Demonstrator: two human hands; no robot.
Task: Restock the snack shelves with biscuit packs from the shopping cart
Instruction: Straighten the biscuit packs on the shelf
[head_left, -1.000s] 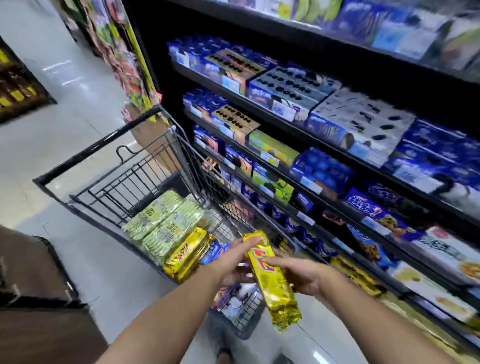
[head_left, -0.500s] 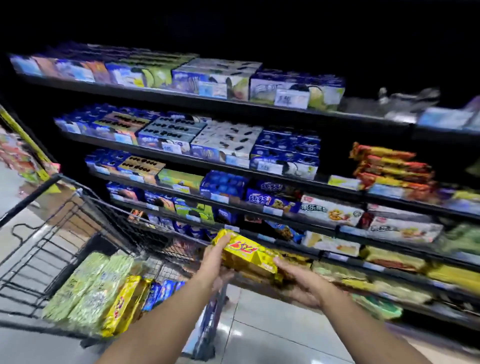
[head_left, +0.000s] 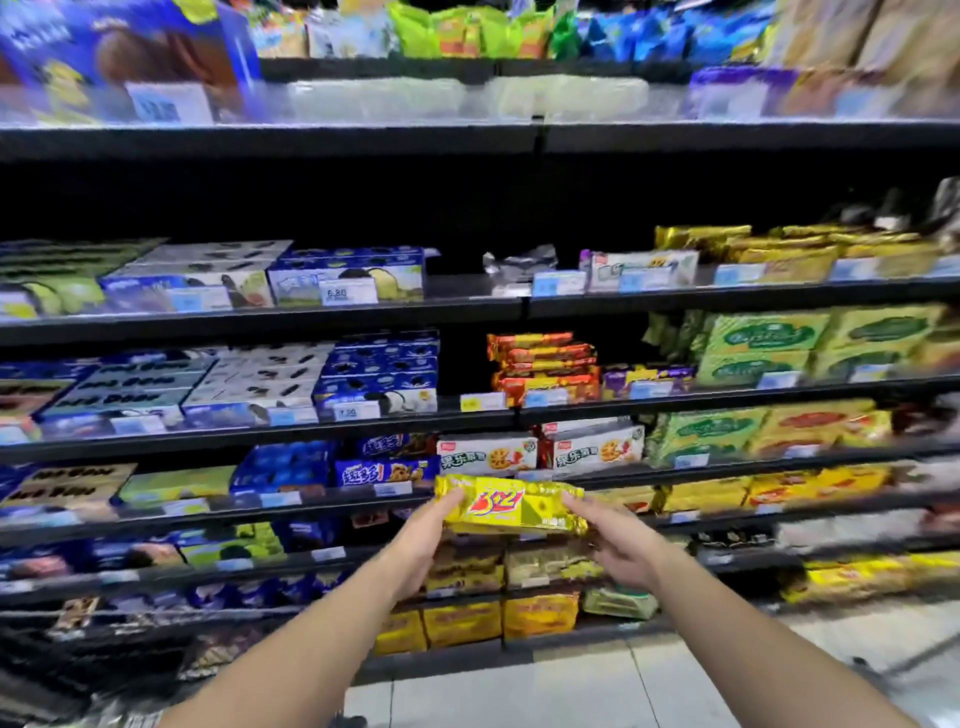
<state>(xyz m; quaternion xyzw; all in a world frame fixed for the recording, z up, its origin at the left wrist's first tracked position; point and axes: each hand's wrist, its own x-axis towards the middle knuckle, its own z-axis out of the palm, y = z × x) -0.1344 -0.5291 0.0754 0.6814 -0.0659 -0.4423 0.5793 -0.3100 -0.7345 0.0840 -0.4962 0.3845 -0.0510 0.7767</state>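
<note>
Head view, facing the snack shelves (head_left: 260, 322). Shows one yellow biscuit pack (head_left: 511, 506) held level, long side across, red lettering toward the camera. Grips the pack at both ends: left hand (head_left: 423, 540) curled round the left end, right hand (head_left: 618, 545) curled round the right end, both forearms reaching up from below the pack. Places the pack in front of the shelf fronts, at mid height of the rack; cannot tell whether the pack touches the shelf edge behind.

Layout relative to the pack:
- Just above: white biscuit boxes (head_left: 488, 454) with green lettering, side by side on the shelf.
- Above and left: blue packs (head_left: 387, 470) with yellow lettering.
- Higher up, slightly right: stack of orange-red packs (head_left: 543, 366).
- Higher up, left: blue cookie boxes (head_left: 379, 374), then a white price tag (head_left: 348, 293) one shelf further up.
- Right, at about the same level: row of yellow packs (head_left: 701, 493), blurred.
- Above and far right: green boxes (head_left: 763, 332).
- Directly below: brownish and yellow packs, too blurred to read.
- Well below: pale tiled floor (head_left: 571, 686).
</note>
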